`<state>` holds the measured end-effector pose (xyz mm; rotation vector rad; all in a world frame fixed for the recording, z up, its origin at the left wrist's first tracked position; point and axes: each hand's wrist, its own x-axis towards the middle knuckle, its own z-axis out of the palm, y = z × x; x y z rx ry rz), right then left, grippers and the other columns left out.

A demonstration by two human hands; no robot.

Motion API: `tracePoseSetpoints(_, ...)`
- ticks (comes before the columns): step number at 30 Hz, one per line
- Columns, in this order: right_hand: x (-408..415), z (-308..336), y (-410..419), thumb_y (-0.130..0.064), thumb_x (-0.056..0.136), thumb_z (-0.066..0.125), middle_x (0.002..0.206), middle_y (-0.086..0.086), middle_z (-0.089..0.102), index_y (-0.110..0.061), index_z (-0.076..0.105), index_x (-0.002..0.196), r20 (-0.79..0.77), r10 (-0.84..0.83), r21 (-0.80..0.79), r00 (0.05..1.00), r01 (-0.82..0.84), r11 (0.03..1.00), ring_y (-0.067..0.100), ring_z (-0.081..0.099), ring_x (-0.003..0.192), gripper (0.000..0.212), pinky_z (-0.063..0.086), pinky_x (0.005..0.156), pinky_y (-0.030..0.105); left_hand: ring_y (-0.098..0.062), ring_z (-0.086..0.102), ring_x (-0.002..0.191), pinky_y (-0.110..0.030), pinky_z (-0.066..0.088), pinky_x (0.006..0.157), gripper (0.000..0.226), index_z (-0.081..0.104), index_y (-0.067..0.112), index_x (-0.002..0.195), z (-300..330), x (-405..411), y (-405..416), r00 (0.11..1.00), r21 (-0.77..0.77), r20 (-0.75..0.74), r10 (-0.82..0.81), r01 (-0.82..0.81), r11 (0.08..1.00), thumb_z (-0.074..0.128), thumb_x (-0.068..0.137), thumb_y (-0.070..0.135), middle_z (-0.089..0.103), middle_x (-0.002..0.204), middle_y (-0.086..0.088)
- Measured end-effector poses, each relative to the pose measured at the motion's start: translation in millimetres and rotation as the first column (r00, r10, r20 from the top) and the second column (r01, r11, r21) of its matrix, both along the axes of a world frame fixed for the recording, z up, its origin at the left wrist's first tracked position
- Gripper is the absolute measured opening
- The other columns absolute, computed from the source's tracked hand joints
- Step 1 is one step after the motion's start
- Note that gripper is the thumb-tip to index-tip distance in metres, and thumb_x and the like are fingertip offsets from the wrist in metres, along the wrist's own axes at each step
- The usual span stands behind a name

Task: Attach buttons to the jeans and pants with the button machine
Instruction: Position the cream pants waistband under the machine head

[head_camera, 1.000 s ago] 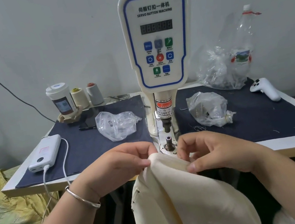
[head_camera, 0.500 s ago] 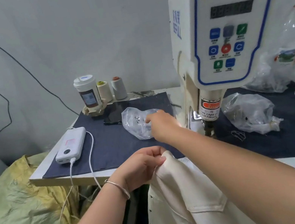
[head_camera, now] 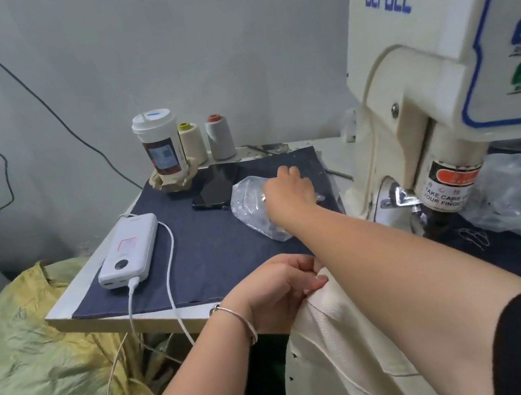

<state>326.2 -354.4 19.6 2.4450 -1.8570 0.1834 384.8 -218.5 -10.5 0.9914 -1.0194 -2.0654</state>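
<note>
Left hand pinching cream pants edge, right hand in clear bag, grip hidden from me, button machine beside.

I see the table across the middle of the frame, with the button machine at upper right. On the table's left part lies a power bank; behind it, toward the wall, stand a cup and two thread cones. A phone lies just before them, a plastic bag to its right, under my right hand. My left hand sits at the table's near edge on the pants, lower centre. A sack lies lower left.
</note>
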Motion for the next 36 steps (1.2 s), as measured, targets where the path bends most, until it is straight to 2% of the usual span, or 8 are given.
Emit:
tracePoseSetpoints(3, 5.2, 0.8, -6.0, -0.019, 0.088, 0.061, 0.135, 0.008, 0.043, -0.012, 0.054, 0.130, 0.029, -0.033, 0.022, 0.999, 0.033, 0.999, 0.027, 0.038, 0.124, 0.042, 0.039, 0.091, 0.035, -0.022, 0.064, 0.079, -0.029, 0.056, 0.075, 0.045, 0.061, -0.008, 0.117, 1.5, -3.2, 1.0, 1.000, 0.012, -0.004, 0.006, -0.006, 1.000, 0.056, 0.073, -0.006, 0.056, 0.105, -0.020)
tracePoseSetpoints(9, 10.0, -1.8, -12.4, -0.017, 0.085, 0.065, 0.136, 0.010, 0.044, -0.010, 0.051, 0.132, 0.040, -0.062, 0.091, 0.997, 0.058, 0.994, 0.029, 0.039, 0.126, 0.049, 0.040, 0.095, 0.038, -0.020, 0.066, 0.076, -0.029, 0.056, 0.075, 0.034, 0.069, -0.002, 0.101, 1.8, -2.7, 0.9, 1.000, 0.008, -0.013, 0.011, -0.011, 1.000, 0.057, 0.070, -0.005, 0.058, 0.094, -0.017)
tracePoseSetpoints(12, 11.0, -1.3, -14.7, -0.016, 0.086, 0.062, 0.136, 0.011, 0.044, -0.010, 0.053, 0.131, 0.038, -0.066, 0.104, 0.997, 0.062, 0.993, 0.029, 0.039, 0.126, 0.046, 0.040, 0.095, 0.039, -0.022, 0.066, 0.083, -0.034, 0.052, 0.085, 0.040, 0.065, -0.005, 0.112, -0.7, -2.0, 0.7, 1.000, 0.016, -0.009, -0.004, 0.004, 1.000, 0.057, 0.072, -0.004, 0.063, 0.096, -0.016)
tracePoseSetpoints(17, 13.0, 4.1, -17.3, -0.016, 0.086, 0.062, 0.135, 0.009, 0.047, -0.011, 0.051, 0.131, -0.038, -0.037, 0.099, 0.999, 0.040, 0.994, 0.029, 0.039, 0.127, 0.047, 0.038, 0.094, 0.038, -0.019, 0.051, 0.075, -0.036, 0.039, 0.091, 0.048, 0.055, -0.005, 0.123, -3.3, -2.7, -1.0, 1.000, 0.017, 0.025, 0.013, -0.013, 1.000, 0.059, 0.075, -0.002, 0.045, 0.092, -0.014)
tracePoseSetpoints(21, 13.5, 9.9, -18.2, -0.015, 0.082, 0.070, 0.134, 0.010, 0.049, -0.010, 0.051, 0.131, -0.098, -0.013, 0.112, 0.995, 0.024, 0.993, 0.030, 0.039, 0.128, 0.053, 0.039, 0.093, 0.039, -0.016, 0.046, 0.067, -0.030, 0.039, 0.081, 0.049, 0.053, -0.006, 0.124, -2.1, -2.5, -0.6, 0.999, 0.014, 0.043, 0.011, -0.011, 1.000, 0.059, 0.076, 0.000, 0.044, 0.073, -0.007)
tracePoseSetpoints(26, 13.6, 8.8, -18.1, -0.010, 0.086, 0.058, 0.133, 0.011, 0.052, -0.011, 0.052, 0.130, -0.157, -0.027, 0.059, 0.987, 0.036, 0.998, 0.029, 0.041, 0.126, 0.044, 0.039, 0.092, 0.037, -0.033, 0.028, 0.105, -0.041, 0.027, 0.103, 0.058, 0.047, -0.014, 0.130, 0.0, -3.6, 1.0, 0.999, -0.001, 0.035, 0.022, -0.022, 1.000, 0.059, 0.074, -0.002, 0.031, 0.115, -0.020)
tracePoseSetpoints(31, 11.8, 4.0, -17.8, -0.008, 0.088, 0.055, 0.129, 0.010, 0.053, -0.010, 0.055, 0.127, -0.127, -0.034, 0.012, 0.991, 0.035, 0.999, 0.028, 0.043, 0.123, 0.039, 0.038, 0.085, 0.036, -0.031, 0.038, 0.095, -0.041, 0.027, 0.098, 0.045, 0.051, 0.000, 0.121, -0.6, -3.7, 0.5, 0.999, -0.020, 0.041, 0.010, -0.010, 1.000, 0.059, 0.076, 0.000, 0.034, 0.110, -0.021)
tracePoseSetpoints(36, 8.4, 1.6, -17.0, -0.010, 0.087, 0.058, 0.130, 0.008, 0.048, -0.011, 0.054, 0.129, -0.139, 0.003, -0.019, 0.990, -0.005, 1.000, 0.027, 0.038, 0.124, 0.043, 0.038, 0.087, 0.036, -0.018, 0.047, 0.073, -0.031, 0.039, 0.080, 0.023, 0.056, -0.001, 0.101, 0.4, -1.4, 0.2, 0.999, -0.021, 0.045, -0.007, 0.008, 1.000, 0.058, 0.077, 0.001, 0.046, 0.080, -0.010)
